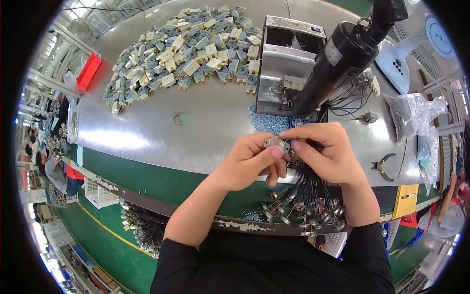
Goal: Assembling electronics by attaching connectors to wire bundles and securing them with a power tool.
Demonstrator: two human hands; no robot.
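Note:
A small round metal part (277, 143) with a thin copper-coloured wire at its top is pinched between the thumb and fingers of my left hand (240, 164). My right hand (330, 154) closes its thumb and forefinger at the right edge of this part; what lies exactly between those fingertips is partly hidden. Below both hands, a bundle of black leads (309, 183) hangs over the table edge, ending in several similar round metal parts (306, 215). Just beyond the hands lies a heap of small silvery screws (268, 120).
A large pile of grey and cream blocks (191, 54) covers the far table. A metal fixture (274, 73) and black powered driver (338, 56) stand beyond my hands. Pliers (383, 166), plastic bags (416, 115) and a fan (435, 36) are right; a red bin (88, 71) is left.

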